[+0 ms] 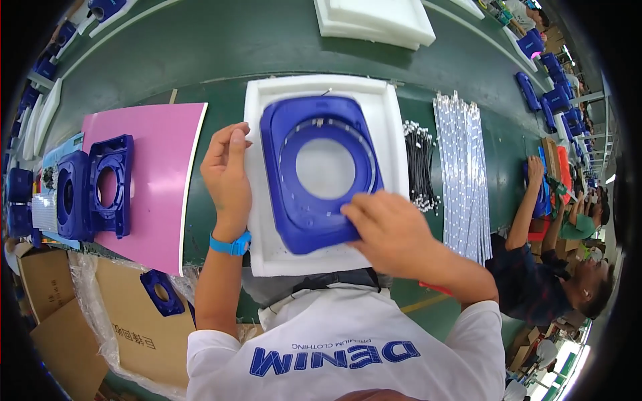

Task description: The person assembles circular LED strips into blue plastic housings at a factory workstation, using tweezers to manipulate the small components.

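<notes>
A blue plastic housing [277, 194] with a large round opening lies tilted on a white foam tray [257, 257] in front of me. A pale strip with small marks [294, 129] runs along part of the ring's inner wall. My right hand [394, 230] grips the housing's lower right side, fingertips on its face and rim. Left of the tray, my left hand [227, 177] is raised, its fingers loosely bent and apart from the housing. I see nothing in it. A blue band circles that wrist.
Right of the tray lie black cables [420, 167] with white ends and a stack of light strips [461, 174]. On the left, blue housings [110, 187] rest by a pink sheet [160, 180]. White foam blocks [374, 23] are beyond. A co-worker [542, 281] sits at the right.
</notes>
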`<move>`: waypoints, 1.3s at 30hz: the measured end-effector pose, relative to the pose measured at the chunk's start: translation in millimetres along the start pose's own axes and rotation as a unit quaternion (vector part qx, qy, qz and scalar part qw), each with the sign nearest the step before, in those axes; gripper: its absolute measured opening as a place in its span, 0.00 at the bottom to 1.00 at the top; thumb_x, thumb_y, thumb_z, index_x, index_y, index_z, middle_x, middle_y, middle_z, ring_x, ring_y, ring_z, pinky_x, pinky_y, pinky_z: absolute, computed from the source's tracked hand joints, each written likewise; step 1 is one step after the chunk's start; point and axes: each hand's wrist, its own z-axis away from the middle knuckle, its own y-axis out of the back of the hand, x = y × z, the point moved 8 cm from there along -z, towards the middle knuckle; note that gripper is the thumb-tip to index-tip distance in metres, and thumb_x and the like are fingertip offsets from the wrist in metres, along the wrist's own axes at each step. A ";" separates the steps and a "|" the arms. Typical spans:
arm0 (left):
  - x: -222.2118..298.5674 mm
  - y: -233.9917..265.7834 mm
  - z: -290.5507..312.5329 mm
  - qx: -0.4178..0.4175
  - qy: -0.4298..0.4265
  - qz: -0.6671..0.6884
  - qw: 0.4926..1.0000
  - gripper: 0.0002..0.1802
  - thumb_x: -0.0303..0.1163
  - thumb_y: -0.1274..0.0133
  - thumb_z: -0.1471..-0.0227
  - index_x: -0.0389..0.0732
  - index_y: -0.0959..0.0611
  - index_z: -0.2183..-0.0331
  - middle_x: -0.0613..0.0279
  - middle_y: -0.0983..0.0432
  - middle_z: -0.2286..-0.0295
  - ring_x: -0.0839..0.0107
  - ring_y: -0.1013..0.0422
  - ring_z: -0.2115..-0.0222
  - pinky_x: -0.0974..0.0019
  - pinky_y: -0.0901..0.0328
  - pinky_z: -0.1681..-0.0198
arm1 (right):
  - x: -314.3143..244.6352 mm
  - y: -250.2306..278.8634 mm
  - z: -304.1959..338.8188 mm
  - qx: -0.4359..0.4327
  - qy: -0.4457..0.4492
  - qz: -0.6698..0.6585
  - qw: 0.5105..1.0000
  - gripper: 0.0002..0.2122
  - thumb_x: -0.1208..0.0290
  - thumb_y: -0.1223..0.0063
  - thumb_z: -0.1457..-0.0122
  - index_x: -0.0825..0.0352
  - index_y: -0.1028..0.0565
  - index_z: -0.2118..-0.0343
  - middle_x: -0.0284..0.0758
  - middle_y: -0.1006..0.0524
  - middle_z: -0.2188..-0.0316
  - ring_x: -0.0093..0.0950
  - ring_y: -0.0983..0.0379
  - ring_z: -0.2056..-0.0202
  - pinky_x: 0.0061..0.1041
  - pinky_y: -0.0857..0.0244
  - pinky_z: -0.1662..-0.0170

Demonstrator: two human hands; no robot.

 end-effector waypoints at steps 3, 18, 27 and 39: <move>-8.7 9.7 -3.8 0.063 0.068 0.132 0.987 0.14 0.35 0.50 0.28 0.34 0.17 0.54 0.62 0.20 0.60 0.75 0.26 0.58 0.69 0.31 0.52 | 27.7 40.0 -49.4 0.113 0.002 0.057 0.992 0.25 0.69 0.27 0.55 0.69 0.23 0.52 0.39 0.25 0.57 0.39 0.27 0.56 0.37 0.31 0.54; -3.5 -1.5 3.8 -0.001 0.074 0.050 0.996 0.12 0.32 0.50 0.30 0.34 0.16 0.58 0.64 0.20 0.65 0.77 0.28 0.62 0.70 0.33 0.56 | 217.3 -38.5 -302.8 0.253 -0.097 0.239 0.932 0.11 0.71 0.34 0.48 0.64 0.20 0.61 0.35 0.24 0.57 0.37 0.26 0.54 0.37 0.28 0.57; -10.2 -0.5 -1.4 -0.004 0.048 0.031 0.998 0.12 0.32 0.48 0.30 0.34 0.15 0.58 0.64 0.19 0.64 0.78 0.29 0.63 0.71 0.33 0.56 | 161.6 6.6 -165.2 0.096 -0.148 0.069 0.982 0.18 0.63 0.39 0.37 0.65 0.21 0.48 0.38 0.24 0.46 0.42 0.25 0.46 0.41 0.28 0.46; -5.8 -8.8 4.4 -0.044 0.027 -0.030 0.998 0.12 0.32 0.46 0.31 0.34 0.14 0.57 0.64 0.19 0.64 0.77 0.27 0.61 0.71 0.33 0.53 | 262.0 44.1 205.5 0.102 -0.526 0.140 0.832 0.17 0.56 0.35 0.41 0.67 0.16 0.59 0.44 0.16 0.62 0.45 0.19 0.58 0.43 0.27 0.53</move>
